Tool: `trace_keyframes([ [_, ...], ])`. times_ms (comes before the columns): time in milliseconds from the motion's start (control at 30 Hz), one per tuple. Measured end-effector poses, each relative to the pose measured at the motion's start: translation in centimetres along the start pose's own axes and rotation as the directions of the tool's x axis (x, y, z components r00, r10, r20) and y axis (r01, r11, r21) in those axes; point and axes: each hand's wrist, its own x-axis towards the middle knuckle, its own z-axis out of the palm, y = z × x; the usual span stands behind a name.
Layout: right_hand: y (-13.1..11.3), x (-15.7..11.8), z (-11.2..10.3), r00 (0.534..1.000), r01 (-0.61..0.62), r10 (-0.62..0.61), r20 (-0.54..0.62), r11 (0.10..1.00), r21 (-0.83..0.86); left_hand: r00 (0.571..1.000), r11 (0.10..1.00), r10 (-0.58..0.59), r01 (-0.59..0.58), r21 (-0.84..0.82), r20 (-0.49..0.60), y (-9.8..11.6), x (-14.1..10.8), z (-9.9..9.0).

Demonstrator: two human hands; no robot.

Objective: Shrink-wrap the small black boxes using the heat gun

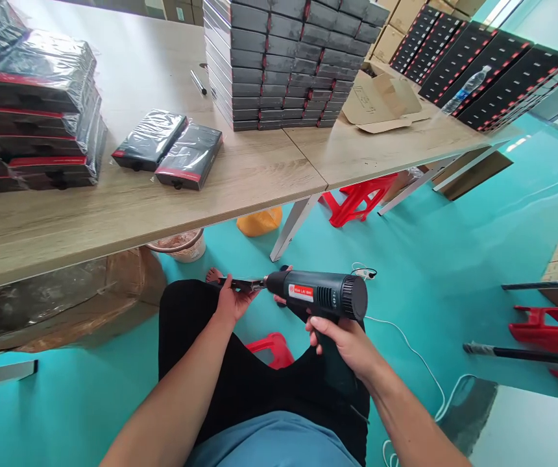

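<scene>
A black heat gun [320, 292] with a red and white label lies level above my lap, its nozzle pointing left. My right hand [332, 334] is wrapped round its handle. Just off the nozzle, my left hand [233, 301] grips a flat, dark, shiny box [242, 284], seen nearly edge-on. On the table [259, 168] in front of me, two black boxes [150, 139] [190, 155] in clear film lie side by side. More film-wrapped black boxes [40, 110] are stacked at the left.
A tall stack of black boxes [289, 71] stands on the table beside opened cardboard [381, 104]. Below are a large carton [133, 279], a bucket [184, 246] and a table leg [294, 227]. A white cable [415, 347] runs across the floor at right. Red stools [357, 198] stand around.
</scene>
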Motion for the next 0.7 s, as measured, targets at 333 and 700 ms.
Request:
trace_keyframes([
  [333,-0.1,0.5,-1.1,0.993,-0.023,0.034,-0.114,0.995,0.095,1.0,0.999,0.0,0.001,-0.049,0.009,0.2,-0.1,-0.1],
  [700,0.2,0.7,-0.3,0.993,0.043,-0.026,-0.111,0.987,0.154,0.996,0.999,0.026,-0.024,-0.028,0.087,0.3,-0.4,0.0],
])
